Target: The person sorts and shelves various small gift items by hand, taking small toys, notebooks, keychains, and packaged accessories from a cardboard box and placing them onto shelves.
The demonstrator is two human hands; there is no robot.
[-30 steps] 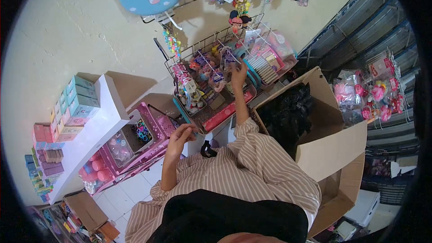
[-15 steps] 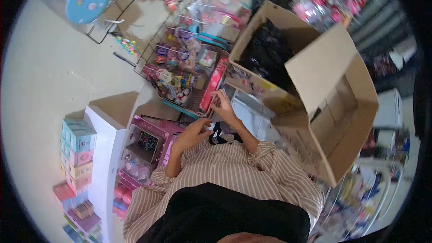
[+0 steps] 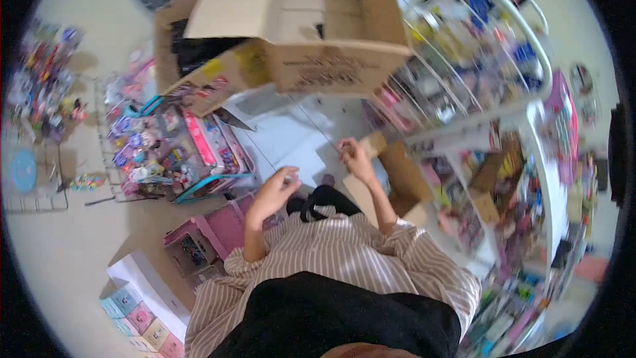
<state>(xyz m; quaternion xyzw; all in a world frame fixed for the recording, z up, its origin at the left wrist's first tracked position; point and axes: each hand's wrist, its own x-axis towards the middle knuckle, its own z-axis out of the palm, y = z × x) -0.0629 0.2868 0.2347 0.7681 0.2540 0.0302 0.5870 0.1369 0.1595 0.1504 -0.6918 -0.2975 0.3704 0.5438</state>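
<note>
My left hand (image 3: 275, 193) hovers in front of my striped shirt, its fingers loosely bent and nothing visible in them. To the right, my right hand (image 3: 356, 159) is raised with half-curled fingers, apart from the left one and also without a visible object. It is nearest to a small open cardboard box (image 3: 405, 171) on the floor. Left of my left hand stands a basket with a blue rim (image 3: 215, 185), filled with small toys and a red-pink box (image 3: 200, 142). Beneath my left hand is a pink plastic case (image 3: 225, 227).
Large open cardboard boxes (image 3: 341, 66) stand ahead, one with black plastic inside. A white-railed rack (image 3: 543, 59) full of packaged goods is on the right, above crowded shelves. A white cabinet (image 3: 149, 292) with small boxes is at lower left. White floor tiles (image 3: 291, 136) show in between.
The view has turned to the right, so the large boxes and basket now lie further left. My hands have moved apart, and my right hand is away from the basket and its red-pink box.
</note>
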